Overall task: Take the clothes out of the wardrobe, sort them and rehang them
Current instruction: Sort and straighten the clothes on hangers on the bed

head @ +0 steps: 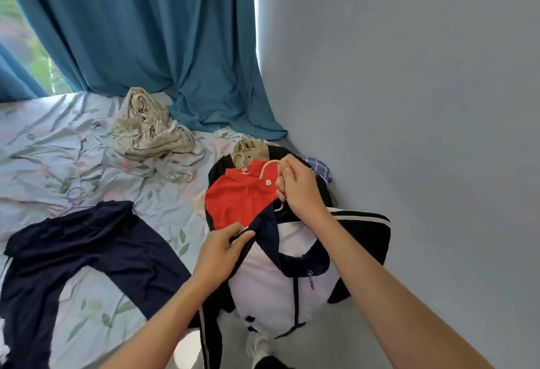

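Note:
A white and navy zip jacket (280, 289) hangs in front of me over the bed's edge. My left hand (222, 249) pinches its navy collar. My right hand (298, 190) grips a cream hanger (266, 170) by its hook, just above the jacket. Under them lies a red shirt (239, 202) on a pile with a tan garment (252, 149) and a black one, each with a hanger. Navy trousers (79, 251) are spread on the bed at the left. A crumpled beige garment (149, 129) lies further back.
The bed has a floral sheet (58, 146). A teal curtain (152, 32) hangs behind it and drapes onto the mattress. A pale wall (409, 91) stands close on the right. A checked cloth (320, 168) peeks out by the wall. A thin hanger (74, 197) lies near the trousers.

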